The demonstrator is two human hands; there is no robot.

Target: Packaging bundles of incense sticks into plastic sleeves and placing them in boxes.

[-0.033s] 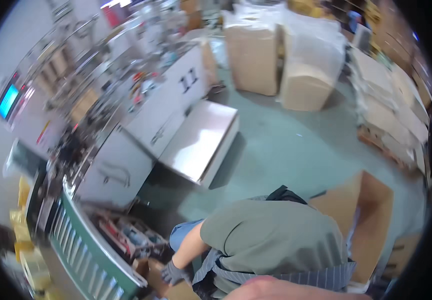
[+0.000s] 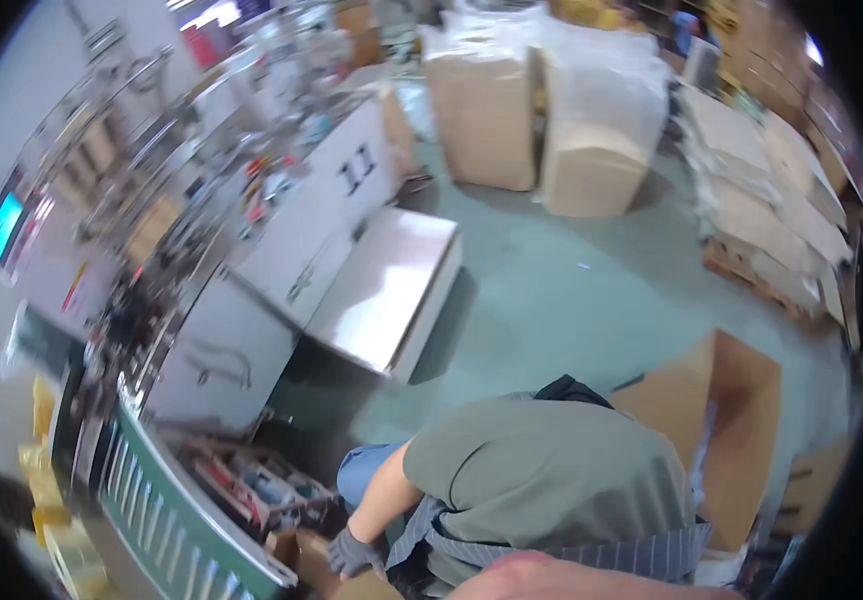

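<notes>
Low in the view, left of centre, my left hand (image 2: 354, 556) wears a grey glove. Its fingers look stretched out and lie on or just over a brown cardboard box (image 2: 314, 556). I cannot make out anything held in it. A bare forearm (image 2: 384, 508) leads from the hand to a green sleeve. The green shirt (image 2: 552, 470) and a striped apron (image 2: 582, 552) fill the lower middle and hide what lies beneath. My right hand does not show.
A green slatted conveyor (image 2: 177, 535) borders the left, with a parts crate (image 2: 257, 480) beside it. Beyond stand machinery and a low white metal platform (image 2: 387, 290). An open carton (image 2: 742, 430) is at right. Wrapped cardboard stacks (image 2: 602, 130) stand behind; a loaded pallet (image 2: 762, 280) is far right.
The view has turned slightly, so the far machinery and stacks sit a little further left. My gloved left hand stays over the same cardboard, shifted a touch to the right.
</notes>
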